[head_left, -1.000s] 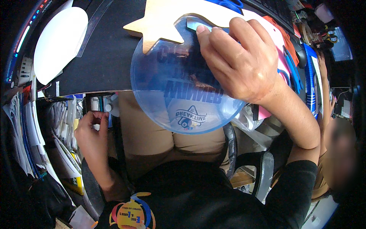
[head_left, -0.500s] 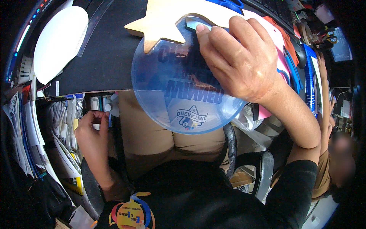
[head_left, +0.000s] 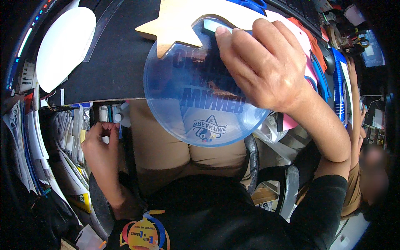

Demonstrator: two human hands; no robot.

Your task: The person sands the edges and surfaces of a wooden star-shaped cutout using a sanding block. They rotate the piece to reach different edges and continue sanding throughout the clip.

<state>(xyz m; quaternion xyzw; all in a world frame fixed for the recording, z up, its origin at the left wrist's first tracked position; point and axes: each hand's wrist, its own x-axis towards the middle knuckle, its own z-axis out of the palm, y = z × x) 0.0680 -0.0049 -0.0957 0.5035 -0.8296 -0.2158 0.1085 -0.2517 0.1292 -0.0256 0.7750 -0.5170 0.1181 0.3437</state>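
Observation:
My right hand (head_left: 260, 66) grips a round, clear blue plastic disc (head_left: 196, 112) with printed lettering, holding it flat over the front edge of the black desk (head_left: 108, 62) and my lap. A pale wooden star (head_left: 177, 25) lies on the desk just behind the disc, partly under its far rim. My left hand (head_left: 100, 141) is down at my left side below the desk edge, fingers pinched around a small white item among small containers on a shelf; what it holds is too small to tell.
A white oval sheet (head_left: 64, 43) lies at the desk's far left. Papers and folders (head_left: 29, 141) stand stacked at my left. Pink, orange and blue sheets (head_left: 316, 58) pile up at the right. Another person (head_left: 366, 166) sits at the right edge. A chair armrest (head_left: 287, 191) is beside my right elbow.
The disc and my right hand have shifted very slightly. My left hand stays at the shelf on the left.

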